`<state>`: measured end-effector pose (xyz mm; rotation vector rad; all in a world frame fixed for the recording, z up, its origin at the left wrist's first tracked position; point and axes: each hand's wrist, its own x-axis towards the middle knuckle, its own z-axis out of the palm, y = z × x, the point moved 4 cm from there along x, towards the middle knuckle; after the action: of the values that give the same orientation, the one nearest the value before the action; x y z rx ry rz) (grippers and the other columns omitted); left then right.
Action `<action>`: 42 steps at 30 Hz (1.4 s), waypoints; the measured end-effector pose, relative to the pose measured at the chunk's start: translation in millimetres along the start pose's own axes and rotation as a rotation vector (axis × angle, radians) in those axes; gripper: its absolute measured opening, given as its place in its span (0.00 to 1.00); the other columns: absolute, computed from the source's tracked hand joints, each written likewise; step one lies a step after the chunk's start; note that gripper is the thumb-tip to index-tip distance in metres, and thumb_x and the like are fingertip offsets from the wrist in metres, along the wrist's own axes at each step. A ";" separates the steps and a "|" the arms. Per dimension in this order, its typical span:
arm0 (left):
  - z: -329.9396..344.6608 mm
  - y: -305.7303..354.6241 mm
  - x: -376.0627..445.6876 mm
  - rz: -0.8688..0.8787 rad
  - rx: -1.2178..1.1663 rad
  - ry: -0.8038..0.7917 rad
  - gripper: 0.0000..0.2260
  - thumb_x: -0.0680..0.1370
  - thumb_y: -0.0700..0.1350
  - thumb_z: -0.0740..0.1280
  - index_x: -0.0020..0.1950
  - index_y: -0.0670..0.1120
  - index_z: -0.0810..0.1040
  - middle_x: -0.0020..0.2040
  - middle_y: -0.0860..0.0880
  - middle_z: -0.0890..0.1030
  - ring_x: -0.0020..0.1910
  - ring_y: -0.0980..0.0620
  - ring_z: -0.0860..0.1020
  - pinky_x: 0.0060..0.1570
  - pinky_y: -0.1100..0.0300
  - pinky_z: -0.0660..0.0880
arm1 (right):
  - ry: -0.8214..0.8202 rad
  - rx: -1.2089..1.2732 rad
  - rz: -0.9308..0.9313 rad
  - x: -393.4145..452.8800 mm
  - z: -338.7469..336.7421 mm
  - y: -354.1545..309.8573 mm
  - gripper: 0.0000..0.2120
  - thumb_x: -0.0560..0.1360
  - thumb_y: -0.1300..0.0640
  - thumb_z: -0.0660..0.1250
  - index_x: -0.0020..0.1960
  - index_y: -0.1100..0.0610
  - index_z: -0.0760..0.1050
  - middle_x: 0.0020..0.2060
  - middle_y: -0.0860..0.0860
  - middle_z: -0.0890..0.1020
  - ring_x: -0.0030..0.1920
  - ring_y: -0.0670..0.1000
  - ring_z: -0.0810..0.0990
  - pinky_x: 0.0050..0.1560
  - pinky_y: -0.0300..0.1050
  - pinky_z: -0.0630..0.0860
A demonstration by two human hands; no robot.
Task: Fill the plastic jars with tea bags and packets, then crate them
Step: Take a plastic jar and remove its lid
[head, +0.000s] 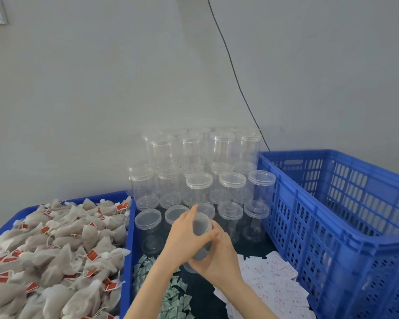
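A clear plastic jar [202, 238] sits tilted between both my hands, above the dark table. My left hand [184, 236] wraps its upper part near the lid, fingers curled over it. My right hand [219, 256] cups the jar's lower side and base. Behind them stand several empty lidded jars [232, 187], stacked in two tiers against the wall. Grey tea bags [55, 249] with red tags fill a blue tray at the left. Green-and-white packets [171, 293] and white packets [274, 279] lie loose on the table in front.
A large blue slatted crate [346, 217] stands at the right, its visible interior bare. The tea-bag tray's blue rim [128, 238] runs beside my left forearm. A black cable [230, 63] hangs down the grey wall behind the jars.
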<state>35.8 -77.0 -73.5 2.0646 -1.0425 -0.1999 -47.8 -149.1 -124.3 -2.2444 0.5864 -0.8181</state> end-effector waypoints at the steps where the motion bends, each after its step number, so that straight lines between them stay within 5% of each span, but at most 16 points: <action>1: -0.1 0.5 -0.2 0.020 -0.056 -0.075 0.41 0.71 0.57 0.72 0.78 0.56 0.52 0.76 0.53 0.60 0.73 0.52 0.60 0.70 0.55 0.62 | 0.002 0.003 0.025 0.5 -0.7 2.9 0.40 0.62 0.40 0.74 0.70 0.44 0.61 0.60 0.36 0.70 0.63 0.44 0.70 0.57 0.40 0.73; 5: -11.5 -3.3 -1.5 0.059 -0.128 -0.304 0.39 0.70 0.44 0.73 0.72 0.63 0.55 0.73 0.55 0.61 0.71 0.55 0.62 0.64 0.61 0.62 | -0.005 0.041 0.126 2.4 -6.5 12.7 0.44 0.59 0.40 0.75 0.70 0.42 0.58 0.60 0.37 0.70 0.63 0.44 0.69 0.51 0.37 0.69; 10: -15.2 -9.9 3.7 -0.029 -0.036 -0.175 0.43 0.69 0.54 0.75 0.77 0.59 0.53 0.71 0.50 0.59 0.71 0.48 0.58 0.68 0.51 0.61 | -0.030 0.107 0.115 2.2 -2.3 9.8 0.43 0.57 0.38 0.74 0.69 0.42 0.61 0.58 0.36 0.71 0.62 0.43 0.70 0.54 0.37 0.71; 16: -6.2 -11.8 3.8 -0.002 -0.025 -0.131 0.43 0.68 0.58 0.73 0.77 0.58 0.53 0.73 0.52 0.62 0.67 0.55 0.64 0.60 0.62 0.62 | -0.035 0.107 0.106 2.6 -1.8 9.6 0.42 0.59 0.39 0.75 0.68 0.41 0.61 0.57 0.36 0.72 0.60 0.41 0.70 0.53 0.36 0.71; 23: 2.3 -6.8 1.7 -0.168 0.076 0.143 0.40 0.66 0.66 0.69 0.74 0.55 0.59 0.65 0.49 0.63 0.69 0.47 0.60 0.65 0.54 0.63 | 0.004 0.099 0.072 6.5 1.3 3.1 0.36 0.60 0.39 0.74 0.64 0.42 0.64 0.57 0.36 0.75 0.60 0.42 0.73 0.53 0.42 0.76; 27: 4.5 -11.1 7.1 -0.070 -0.131 -0.121 0.43 0.68 0.56 0.73 0.77 0.57 0.52 0.74 0.51 0.56 0.73 0.49 0.58 0.65 0.57 0.62 | -0.004 0.121 0.085 7.2 -2.0 10.3 0.39 0.60 0.43 0.77 0.66 0.42 0.63 0.57 0.37 0.74 0.61 0.44 0.74 0.54 0.41 0.75; 29: -1.8 -13.8 9.4 -0.011 -0.153 -0.271 0.44 0.68 0.50 0.74 0.76 0.59 0.52 0.74 0.53 0.60 0.72 0.52 0.62 0.65 0.59 0.64 | -0.019 0.127 0.112 5.6 -4.9 14.4 0.39 0.59 0.42 0.76 0.65 0.37 0.60 0.55 0.36 0.72 0.60 0.43 0.73 0.51 0.38 0.71; 34: -3.8 -8.9 6.4 -0.105 -0.083 -0.044 0.43 0.62 0.63 0.74 0.73 0.57 0.60 0.60 0.54 0.62 0.61 0.52 0.67 0.53 0.65 0.68 | 0.005 0.122 0.092 6.0 -2.7 11.7 0.39 0.60 0.42 0.76 0.66 0.41 0.62 0.55 0.36 0.73 0.60 0.44 0.73 0.54 0.39 0.74; 37: 3.4 -4.2 3.3 -0.140 -0.095 0.058 0.45 0.63 0.63 0.73 0.75 0.55 0.57 0.62 0.53 0.58 0.68 0.48 0.62 0.65 0.55 0.67 | 0.040 0.133 0.081 8.3 -1.7 8.3 0.39 0.61 0.43 0.78 0.67 0.43 0.62 0.54 0.35 0.71 0.61 0.44 0.73 0.55 0.38 0.74; 40: 3.5 -4.5 3.9 -0.064 -0.181 -0.139 0.47 0.68 0.54 0.74 0.78 0.57 0.48 0.73 0.53 0.53 0.71 0.52 0.59 0.68 0.56 0.63 | 0.031 0.129 0.098 11.5 -5.4 12.5 0.42 0.60 0.42 0.78 0.69 0.44 0.62 0.58 0.39 0.73 0.62 0.45 0.73 0.58 0.42 0.75; 42: -1.3 -4.1 4.0 0.005 -0.215 -0.256 0.42 0.69 0.47 0.74 0.76 0.61 0.53 0.72 0.56 0.61 0.68 0.57 0.64 0.64 0.65 0.65 | 0.022 0.124 0.122 12.2 -9.7 16.6 0.44 0.60 0.41 0.77 0.71 0.44 0.61 0.61 0.42 0.73 0.63 0.46 0.73 0.59 0.45 0.76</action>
<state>41.5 -77.8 -74.7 1.8740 -1.1249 -0.5609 -48.8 -171.8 -125.8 -2.0683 0.6579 -0.7964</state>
